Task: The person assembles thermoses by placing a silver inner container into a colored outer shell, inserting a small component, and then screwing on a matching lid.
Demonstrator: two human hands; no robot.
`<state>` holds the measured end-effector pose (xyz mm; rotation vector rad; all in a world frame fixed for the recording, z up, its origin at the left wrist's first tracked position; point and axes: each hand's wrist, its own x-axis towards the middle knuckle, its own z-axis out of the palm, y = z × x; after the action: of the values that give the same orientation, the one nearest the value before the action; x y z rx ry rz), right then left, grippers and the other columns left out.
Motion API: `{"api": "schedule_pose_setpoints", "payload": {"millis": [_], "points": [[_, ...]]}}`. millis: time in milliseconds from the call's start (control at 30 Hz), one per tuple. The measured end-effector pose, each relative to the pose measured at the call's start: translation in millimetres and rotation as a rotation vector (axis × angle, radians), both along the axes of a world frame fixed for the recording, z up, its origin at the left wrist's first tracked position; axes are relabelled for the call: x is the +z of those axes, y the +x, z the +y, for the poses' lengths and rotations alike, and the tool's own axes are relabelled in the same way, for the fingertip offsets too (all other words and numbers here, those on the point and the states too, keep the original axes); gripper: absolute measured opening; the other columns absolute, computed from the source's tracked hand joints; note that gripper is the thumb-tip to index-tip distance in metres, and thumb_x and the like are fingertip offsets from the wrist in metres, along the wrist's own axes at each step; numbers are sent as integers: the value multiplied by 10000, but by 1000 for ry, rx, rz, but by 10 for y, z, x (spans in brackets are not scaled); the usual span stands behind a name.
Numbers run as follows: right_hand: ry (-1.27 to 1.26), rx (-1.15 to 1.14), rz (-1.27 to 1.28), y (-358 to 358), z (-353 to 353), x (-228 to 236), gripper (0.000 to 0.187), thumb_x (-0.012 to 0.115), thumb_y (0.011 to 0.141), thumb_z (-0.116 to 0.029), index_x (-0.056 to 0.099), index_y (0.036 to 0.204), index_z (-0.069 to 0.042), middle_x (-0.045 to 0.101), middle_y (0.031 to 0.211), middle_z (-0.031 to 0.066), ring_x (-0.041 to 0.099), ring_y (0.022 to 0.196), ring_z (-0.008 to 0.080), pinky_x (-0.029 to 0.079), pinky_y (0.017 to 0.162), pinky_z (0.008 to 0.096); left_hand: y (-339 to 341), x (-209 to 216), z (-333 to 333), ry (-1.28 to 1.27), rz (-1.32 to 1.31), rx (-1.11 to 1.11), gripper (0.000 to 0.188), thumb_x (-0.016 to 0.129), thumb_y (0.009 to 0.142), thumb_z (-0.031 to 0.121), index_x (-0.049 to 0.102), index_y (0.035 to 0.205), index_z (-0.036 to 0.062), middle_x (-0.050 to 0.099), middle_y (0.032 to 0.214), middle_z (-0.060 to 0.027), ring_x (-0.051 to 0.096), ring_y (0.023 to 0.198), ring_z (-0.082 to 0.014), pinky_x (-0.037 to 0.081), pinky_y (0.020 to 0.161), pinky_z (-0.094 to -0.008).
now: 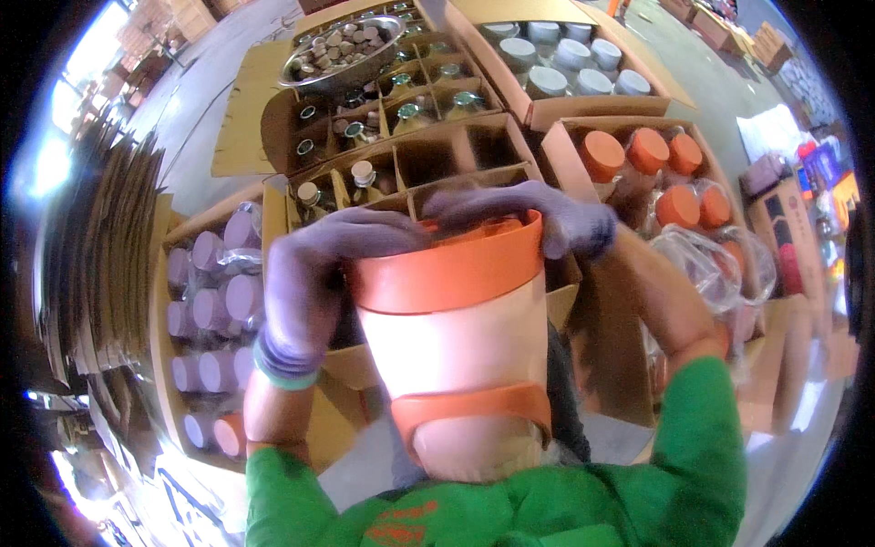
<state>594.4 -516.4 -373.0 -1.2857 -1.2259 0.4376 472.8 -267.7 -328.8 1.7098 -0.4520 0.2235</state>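
Observation:
A large pale pink container (451, 342) with a broad orange collar (447, 278) and an orange band lower down is tilted close against my body. Its rim faces away from me, over the divided carton. My left hand (351, 242), in a greyish-lilac knit glove, curls over the left of the collar. Gloved alike, my right hand (547, 219) grips the far right edge of the rim. Something orange shows inside the rim, partly hidden by my fingers. Just beyond my hands, capped bottles (365, 175) stand in the carton's compartments.
An open carton (162, 342) of purple-lidded jars is at left, beside stacked flat cardboard (96, 237). A metal bowl (398, 46) of caps rests on bottles ahead. Orange-lidded jars (603, 157) and clear plastic (702, 264) are at right; grey-lidded jars (547, 82) stand behind.

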Motion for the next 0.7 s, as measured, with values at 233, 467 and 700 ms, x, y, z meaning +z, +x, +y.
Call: {"api": "schedule_pose_setpoints", "payload": {"millis": [233, 467, 700], "points": [[-472, -379, -351, -716, 363, 836, 377, 752, 846, -359, 727, 1042, -38, 713, 833, 138, 703, 739, 237, 539, 702, 331, 382, -1084, -53, -1138, -186, -252, 535, 399, 1028, 429, 379, 572, 150, 418, 586, -6, 392, 621, -189, 387, 777, -383], [18, 86, 113, 52, -8, 46, 478, 645, 922, -399, 692, 1176, 3, 710, 1128, 168, 650, 1101, 237, 474, 979, 350, 76, -237, -65, -276, -18, 10, 600, 306, 1052, 452, 589, 745, 22, 599, 802, -127, 547, 753, -229, 455, 797, -362], [-141, -121, -15, -276, 177, 181, 501, 630, 923, -414, 695, 1158, 23, 726, 1027, 172, 700, 961, 233, 518, 875, 353, 192, -659, -14, -528, -130, 120, 530, 464, 987, 503, 513, 675, 78, 508, 717, -60, 451, 667, -226, 392, 638, -380]]}}
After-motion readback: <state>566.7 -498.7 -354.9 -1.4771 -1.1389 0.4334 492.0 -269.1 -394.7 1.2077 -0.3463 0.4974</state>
